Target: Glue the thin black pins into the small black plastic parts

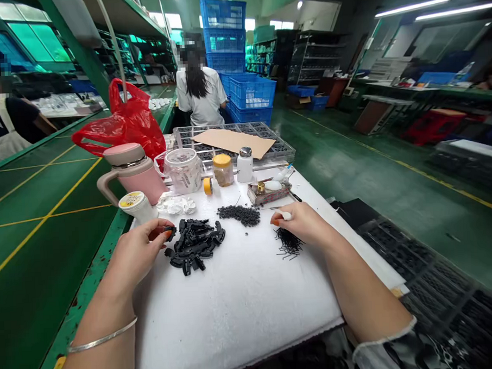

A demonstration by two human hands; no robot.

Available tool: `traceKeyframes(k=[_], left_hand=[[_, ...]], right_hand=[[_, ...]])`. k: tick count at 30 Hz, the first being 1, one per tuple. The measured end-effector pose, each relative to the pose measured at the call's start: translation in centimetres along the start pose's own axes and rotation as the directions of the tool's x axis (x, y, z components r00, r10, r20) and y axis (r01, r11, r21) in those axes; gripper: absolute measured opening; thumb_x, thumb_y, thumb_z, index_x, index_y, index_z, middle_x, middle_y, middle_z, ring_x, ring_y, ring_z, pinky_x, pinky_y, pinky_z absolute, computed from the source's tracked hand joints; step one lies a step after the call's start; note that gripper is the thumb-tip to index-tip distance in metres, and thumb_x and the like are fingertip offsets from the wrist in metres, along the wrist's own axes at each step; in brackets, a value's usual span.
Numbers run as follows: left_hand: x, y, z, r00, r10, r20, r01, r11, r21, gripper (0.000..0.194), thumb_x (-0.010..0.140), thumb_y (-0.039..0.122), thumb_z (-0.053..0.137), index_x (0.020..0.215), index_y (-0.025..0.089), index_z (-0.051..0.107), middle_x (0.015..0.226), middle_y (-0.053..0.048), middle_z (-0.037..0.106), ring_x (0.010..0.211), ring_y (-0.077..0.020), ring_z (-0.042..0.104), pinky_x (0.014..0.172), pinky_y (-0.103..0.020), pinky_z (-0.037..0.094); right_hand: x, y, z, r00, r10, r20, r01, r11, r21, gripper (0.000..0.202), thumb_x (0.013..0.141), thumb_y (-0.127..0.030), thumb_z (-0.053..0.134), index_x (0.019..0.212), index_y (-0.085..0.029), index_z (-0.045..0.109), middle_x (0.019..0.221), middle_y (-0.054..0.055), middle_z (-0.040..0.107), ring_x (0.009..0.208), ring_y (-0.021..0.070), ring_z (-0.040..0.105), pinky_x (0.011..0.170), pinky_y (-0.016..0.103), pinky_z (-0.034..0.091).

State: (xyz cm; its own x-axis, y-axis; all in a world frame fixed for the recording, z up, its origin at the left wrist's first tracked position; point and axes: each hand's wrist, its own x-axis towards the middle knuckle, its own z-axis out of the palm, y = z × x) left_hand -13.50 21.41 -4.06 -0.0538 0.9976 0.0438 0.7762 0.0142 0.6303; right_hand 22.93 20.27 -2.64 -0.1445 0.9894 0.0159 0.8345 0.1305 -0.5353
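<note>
My left hand (pixel 145 246) is closed in a pinch on a small black plastic part (pixel 171 233), partly hidden by the fingers. Just right of it lies a heap of similar black curved plastic parts (pixel 197 241). My right hand (pixel 302 223) is closed around a slim tool with a white handle (pixel 285 215); a thin dark tip points left from it, but its exact kind is unclear. Under the right hand lies a bundle of thin black bent wire-like pieces (pixel 288 243). Between the hands, farther back, is a pile of tiny black rings (pixel 239 214).
On the white tabletop (pixel 236 326), a pink mug (pixel 142 181), lidded tub (pixel 183 171), yellow-lidded jar (pixel 223 172), pump bottle (pixel 245 165) and small box (pixel 269 194) line the back. Behind them stands a divided tray (pixel 285 150) with cardboard. A green conveyor (pixel 31 215) runs left; a person (pixel 201 88) sits ahead.
</note>
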Motion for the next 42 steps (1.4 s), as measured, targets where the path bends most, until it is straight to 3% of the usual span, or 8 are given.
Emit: traceKeyframes(k=[5, 14, 24, 29, 32, 35, 38, 42], left_hand=[[-0.3, 0.6, -0.4, 1.0, -0.022, -0.001, 0.022, 0.991, 0.133, 0.025, 0.075, 0.043, 0.057, 0.09, 0.026, 0.066, 0.076, -0.001, 0.071, 0.071, -0.0219, 0.065, 0.061, -0.029, 0.039], [-1.1, 1.4, -0.8, 0.993, -0.023, -0.117, 0.022, 1.0, -0.009, 0.025, 0.072, 0.046, 0.063, 0.082, 0.024, 0.069, 0.074, 0.0, 0.072, 0.068, -0.0206, 0.067, 0.061, -0.028, 0.043], [-0.6, 0.5, -0.8, 0.997, 0.039, -0.062, -0.033, 0.995, 0.097, 0.027, 0.079, 0.023, 0.052, 0.096, 0.022, 0.072, 0.083, -0.005, 0.074, 0.086, -0.0266, 0.069, 0.079, -0.037, 0.049], [-1.3, 1.8, -0.8, 0.991, -0.054, -0.125, 0.027, 0.979, -0.204, 0.024, 0.077, 0.026, 0.059, 0.097, 0.021, 0.072, 0.086, -0.004, 0.073, 0.084, -0.0251, 0.069, 0.078, -0.036, 0.052], [-1.9, 3.2, 0.0, 0.997, -0.032, -0.077, -0.017, 0.83, -0.558, 0.027, 0.071, 0.027, 0.069, 0.096, 0.017, 0.07, 0.088, -0.005, 0.072, 0.08, -0.0212, 0.068, 0.075, -0.031, 0.055], [-2.6, 5.0, 1.5, 0.998, -0.042, 0.053, 0.067, 0.534, -0.843, 0.029, 0.062, 0.024, 0.079, 0.087, 0.014, 0.069, 0.081, -0.004, 0.069, 0.073, -0.0167, 0.068, 0.066, -0.022, 0.057], [-3.3, 6.6, 2.9, 0.972, -0.058, 0.228, 0.235, 0.271, -0.933, 0.033, 0.064, 0.013, 0.077, 0.096, 0.017, 0.067, 0.088, -0.002, 0.067, 0.074, -0.0122, 0.068, 0.062, -0.014, 0.056], [-3.7, 7.3, 3.8, 0.937, -0.047, 0.346, 0.348, 0.043, -0.936, 0.024, 0.073, 0.004, 0.067, 0.096, 0.013, 0.067, 0.089, -0.004, 0.065, 0.074, -0.009, 0.066, 0.067, -0.013, 0.056]], right_hand=[[-0.7, -0.5, 0.2, 0.997, 0.067, 0.05, -0.055, 0.978, -0.199, 0.012, 0.074, -0.02, 0.06, 0.068, -0.022, 0.07, 0.066, 0.002, 0.066, 0.066, 0.0161, 0.058, 0.057, 0.024, 0.033], [-0.1, -0.6, 1.7, 0.985, 0.17, 0.035, -0.149, 0.935, -0.322, 0.007, 0.067, -0.019, 0.062, 0.067, -0.021, 0.069, 0.068, 0.006, 0.066, 0.064, 0.0189, 0.057, 0.052, 0.026, 0.027], [-0.4, 0.1, 0.4, 0.995, 0.097, -0.024, -0.1, 0.984, -0.145, 0.011, 0.073, -0.019, 0.054, 0.067, -0.018, 0.063, 0.07, 0.004, 0.066, 0.069, 0.0172, 0.059, 0.057, 0.024, 0.034], [-0.7, -0.4, -0.1, 0.99, 0.097, -0.102, -0.094, 0.995, 0.025, 0.014, 0.075, -0.02, 0.05, 0.071, -0.018, 0.063, 0.065, 0.002, 0.066, 0.06, 0.0155, 0.06, 0.054, 0.023, 0.039], [-0.6, -1.5, -0.3, 0.985, 0.089, -0.148, -0.069, 0.988, 0.137, 0.015, 0.078, -0.022, 0.049, 0.078, -0.018, 0.064, 0.068, 0.001, 0.068, 0.058, 0.0141, 0.061, 0.056, 0.023, 0.044], [-0.7, -3.8, -0.7, 0.986, 0.057, -0.156, 0.003, 0.934, 0.356, 0.015, 0.076, -0.023, 0.056, 0.085, -0.018, 0.067, 0.068, 0.001, 0.067, 0.059, 0.0148, 0.061, 0.054, 0.023, 0.047], [-0.9, -6.8, -0.8, 0.991, -0.074, -0.114, 0.126, 0.819, 0.561, 0.016, 0.074, -0.021, 0.061, 0.087, -0.017, 0.069, 0.07, 0.002, 0.067, 0.064, 0.0154, 0.062, 0.057, 0.023, 0.048], [-1.3, -10.0, 0.7, 0.973, -0.217, -0.075, 0.212, 0.721, 0.659, 0.009, 0.076, -0.018, 0.062, 0.082, -0.016, 0.068, 0.071, 0.001, 0.067, 0.067, 0.0141, 0.061, 0.06, 0.023, 0.047]])
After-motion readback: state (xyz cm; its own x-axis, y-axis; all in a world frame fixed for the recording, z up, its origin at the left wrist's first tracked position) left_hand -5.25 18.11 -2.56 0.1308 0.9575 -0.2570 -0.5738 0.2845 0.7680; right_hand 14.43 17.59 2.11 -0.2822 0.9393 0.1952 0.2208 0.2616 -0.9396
